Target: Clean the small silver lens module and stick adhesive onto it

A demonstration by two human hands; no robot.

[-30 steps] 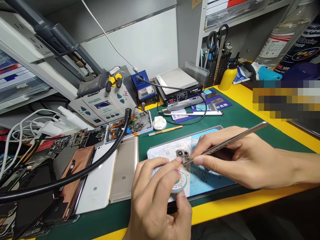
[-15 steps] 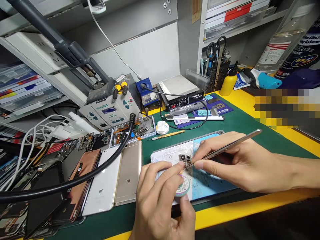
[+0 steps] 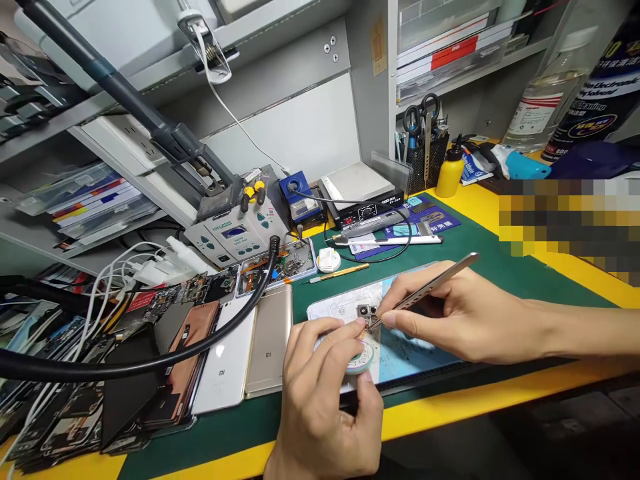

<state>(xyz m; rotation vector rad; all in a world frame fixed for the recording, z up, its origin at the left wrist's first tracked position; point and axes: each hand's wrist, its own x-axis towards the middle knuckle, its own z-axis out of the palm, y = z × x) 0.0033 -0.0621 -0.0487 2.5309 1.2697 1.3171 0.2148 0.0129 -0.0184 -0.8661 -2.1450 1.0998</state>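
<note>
My left hand [image 3: 327, 400] is closed around a round spool of desoldering braid [image 3: 361, 363], thumb at its lower edge. Its index fingertip presses down beside a small phone camera module [image 3: 364, 311], and a bit of copper braid [image 3: 361, 335] shows under the fingers. In my right hand [image 3: 465, 323] is a pair of metal tweezers [image 3: 437, 283], held like a pen. The tips point down at the lower right of the module, close to the left fingertip; whether they grip anything is too small to tell. The module lies on a white-and-blue work pad [image 3: 415, 363].
Left of my hands lie a gold phone back [image 3: 270, 347], a white one [image 3: 225, 363] and a pile of phone parts. A black hose [image 3: 200, 347] arches over them. Behind stand a hot-air station [image 3: 235, 233], a parts tray [image 3: 295, 263], a brush [image 3: 340, 273] and a heating plate [image 3: 357, 183].
The camera view has shifted, so the bench appears moved slightly. The tweezers stand a little steeper, with their tips still by the module. Both hands keep their holds.
</note>
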